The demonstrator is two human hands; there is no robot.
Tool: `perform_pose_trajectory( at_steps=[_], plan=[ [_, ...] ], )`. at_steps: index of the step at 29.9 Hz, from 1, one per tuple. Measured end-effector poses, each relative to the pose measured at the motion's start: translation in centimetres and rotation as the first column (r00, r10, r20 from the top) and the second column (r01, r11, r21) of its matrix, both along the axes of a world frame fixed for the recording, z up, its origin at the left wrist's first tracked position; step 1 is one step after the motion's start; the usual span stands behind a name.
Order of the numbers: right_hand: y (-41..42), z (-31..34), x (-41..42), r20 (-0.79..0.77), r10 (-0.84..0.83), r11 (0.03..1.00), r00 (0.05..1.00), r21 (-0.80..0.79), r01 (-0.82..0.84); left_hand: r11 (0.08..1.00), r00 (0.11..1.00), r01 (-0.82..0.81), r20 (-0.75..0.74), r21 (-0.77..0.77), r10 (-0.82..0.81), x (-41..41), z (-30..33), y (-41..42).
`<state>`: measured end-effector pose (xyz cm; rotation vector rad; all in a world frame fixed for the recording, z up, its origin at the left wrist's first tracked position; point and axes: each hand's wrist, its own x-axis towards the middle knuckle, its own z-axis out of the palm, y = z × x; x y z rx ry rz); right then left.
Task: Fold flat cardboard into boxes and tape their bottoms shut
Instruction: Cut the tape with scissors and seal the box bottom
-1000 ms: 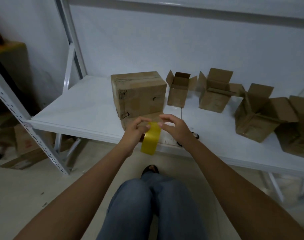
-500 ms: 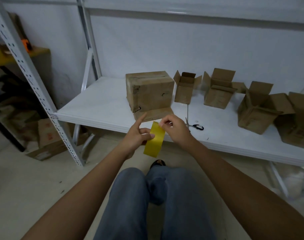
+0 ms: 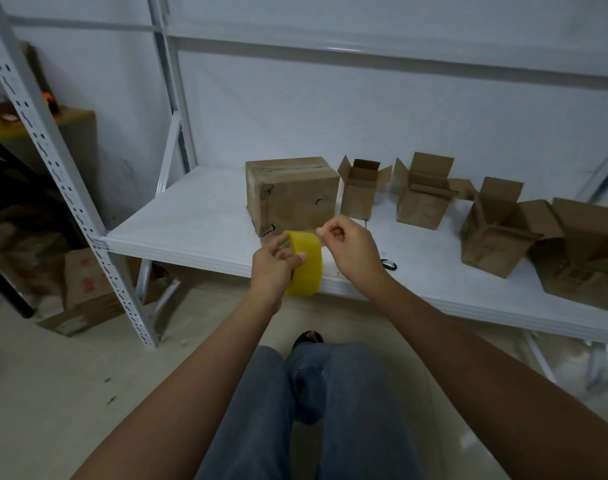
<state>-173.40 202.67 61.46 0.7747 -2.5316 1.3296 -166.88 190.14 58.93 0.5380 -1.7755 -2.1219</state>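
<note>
My left hand (image 3: 274, 268) grips a yellow tape roll (image 3: 307, 268) in front of the white shelf's edge, thumb on its outer face. My right hand (image 3: 351, 252) pinches the roll's top right edge with thumb and forefinger; whether a free tape end is lifted is too small to tell. Behind the hands a closed cardboard box (image 3: 292, 194) stands on the shelf (image 3: 191, 223). A flat cardboard piece lies under its front, mostly hidden by my hands. Several small open boxes (image 3: 359, 192) (image 3: 423, 195) (image 3: 496, 230) stand in a row to the right.
Scissors (image 3: 389, 263) lie on the shelf just right of my right hand, mostly hidden. A large open box (image 3: 586, 258) sits at the far right. A perforated steel upright (image 3: 66, 188) stands at left; flat cardboard (image 3: 84, 296) lies on the floor. My knees are below.
The view has shifted left. Both hands have lifted the tape roll a little and turned it; my right hand has moved to the roll's upper right edge.
</note>
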Motion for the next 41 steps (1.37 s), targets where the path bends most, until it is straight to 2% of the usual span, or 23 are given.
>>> perform_pose_trajectory(
  at_steps=[2,3,8,10,12,14,16,18,22,24,27,30,33,36,37,41],
  plan=[
    [-0.5,-0.3,-0.4,0.115,-0.067,0.997,0.991,-0.03,0.071,0.999,0.999,-0.03,-0.01,0.009,0.031,-0.1,-0.2,0.4],
    [-0.7,-0.4,-0.5,0.122,-0.095,0.995,0.988,-0.006,0.097,0.999,0.999,-0.039,-0.017,0.007,0.039,-0.1,-0.4,0.6],
    [-1.3,-1.1,-1.5,0.022,-0.182,0.976,0.983,0.129,0.177,0.998,0.997,-0.055,-0.055,-0.018,0.054,-0.3,-0.7,0.9],
    [-0.9,-1.5,-2.4,0.073,-0.19,0.973,0.979,0.148,0.178,0.999,0.997,-0.048,-0.064,0.006,0.048,-0.5,-0.8,0.8],
    [-0.3,-1.8,-3.2,0.227,-0.099,0.993,0.969,-0.046,0.113,0.999,0.996,-0.036,-0.081,0.021,0.037,-0.9,-0.9,0.5],
    [0.4,-2.3,-3.1,0.417,0.096,0.968,0.904,-0.249,0.012,0.999,0.995,-0.013,-0.102,0.044,0.017,-1.6,-0.8,0.4],
    [1.0,-3.0,-2.8,0.499,0.224,0.959,0.837,-0.267,-0.097,0.998,0.993,-0.003,-0.115,0.061,0.01,-2.8,-0.8,0.4],
    [1.4,-4.2,-3.1,0.48,0.281,0.948,0.831,-0.275,-0.161,0.999,0.994,0.016,-0.105,0.041,-0.011,-4.3,-0.9,0.6],
    [2.4,-5.4,-4.9,0.388,0.229,0.939,0.893,-0.329,-0.098,0.983,0.984,0.159,-0.065,-0.091,-0.165,-7.5,-1.6,1.0],
    [3.3,-5.8,-6.7,0.343,0.155,0.959,0.927,-0.276,-0.058,0.957,0.976,0.207,-0.027,-0.206,-0.216,-9.6,-2.3,1.0],
    [5.1,-6.5,-11.1,0.258,0.005,0.997,0.966,-0.073,0.015,0.918,0.973,0.229,0.104,-0.325,-0.206,-13.3,-4.4,1.4],
    [6.6,-7.2,-15.6,0.188,-0.073,0.988,0.979,0.149,0.045,0.771,0.936,0.335,0.285,-0.541,-0.206,-16.8,-8.2,1.7],
    [7.9,-8.7,-19.5,0.078,-0.134,0.923,0.988,0.371,0.096,0.589,0.899,0.427,0.391,-0.686,-0.196,-20.1,-10.9,1.4],
    [9.2,-10.3,-22.1,-0.02,-0.177,0.838,0.984,0.522,0.161,0.303,0.876,0.474,0.477,-0.827,-0.067,-22.6,-12.9,0.7],
    [9.5,-10.7,-22.6,-0.033,-0.177,0.827,0.984,0.537,0.167,0.237,0.865,0.492,0.501,-0.838,-0.026,-22.9,-13.4,0.5],
    [9.8,-12.2,-24.0,-0.047,-0.183,0.784,0.982,0.596,0.174,0.174,0.847,0.524,0.532,-0.834,0.0,-23.5,-14.7,0.0]
  ],
)
